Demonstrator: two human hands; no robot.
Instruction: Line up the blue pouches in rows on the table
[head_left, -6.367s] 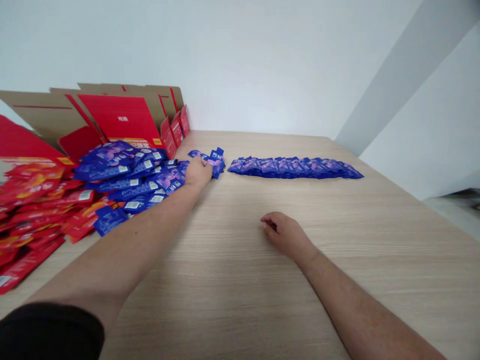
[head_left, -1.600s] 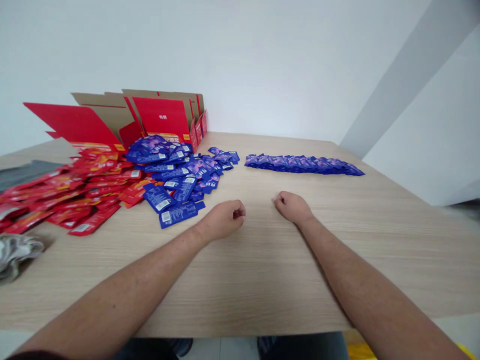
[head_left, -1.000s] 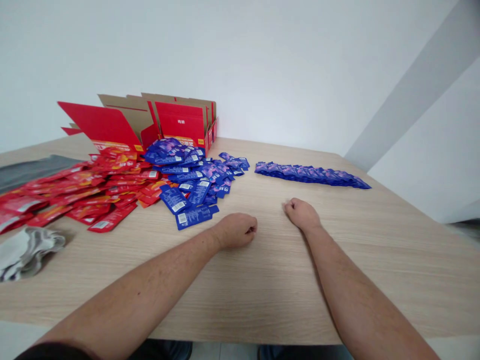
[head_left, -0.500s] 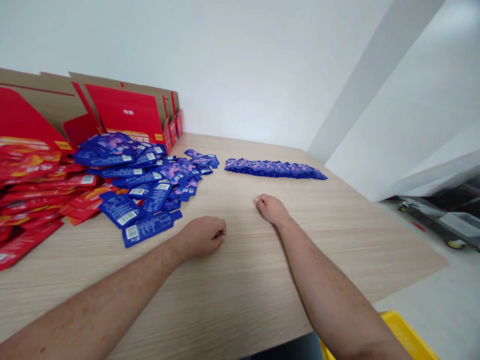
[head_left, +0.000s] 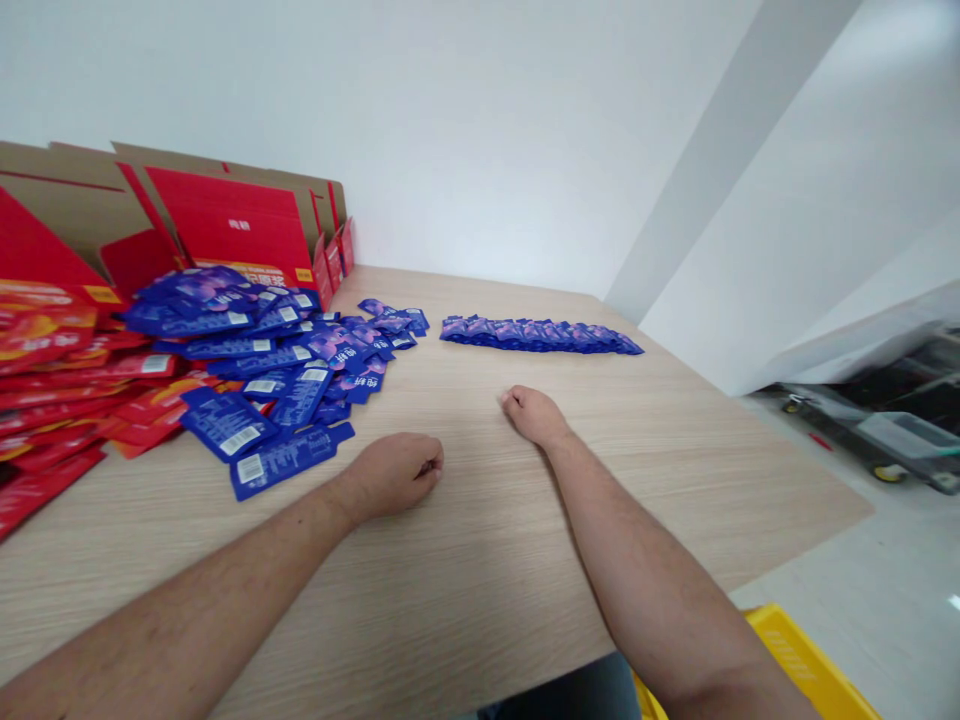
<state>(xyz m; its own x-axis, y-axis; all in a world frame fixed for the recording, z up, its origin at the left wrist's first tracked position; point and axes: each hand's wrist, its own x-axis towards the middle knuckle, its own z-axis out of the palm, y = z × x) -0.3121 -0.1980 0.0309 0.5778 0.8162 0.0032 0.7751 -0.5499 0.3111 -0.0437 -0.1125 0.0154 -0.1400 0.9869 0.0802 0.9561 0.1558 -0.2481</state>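
My left hand (head_left: 394, 475) rests on the wooden table in a loose fist, holding nothing, just right of a loose blue sachet (head_left: 281, 460) at the edge of a heap of blue sachets (head_left: 262, 350). My right hand (head_left: 534, 417) is also curled shut and empty, lying on the bare wood. Beyond it, a neat overlapping row of blue sachets (head_left: 540, 337) runs across the table. Red sachets (head_left: 67, 370) lie in a heap left of the blue ones.
Flattened red and brown cardboard cartons (head_left: 225, 215) lean against the white wall behind the heaps. The table's right edge drops to a tiled floor, where a yellow crate (head_left: 802, 665) and a wheeled cart (head_left: 877, 430) stand.
My left hand has come back from the blue heap to the near table, and my right hand has moved forward. The view has swung between frames, showing more floor on the right.
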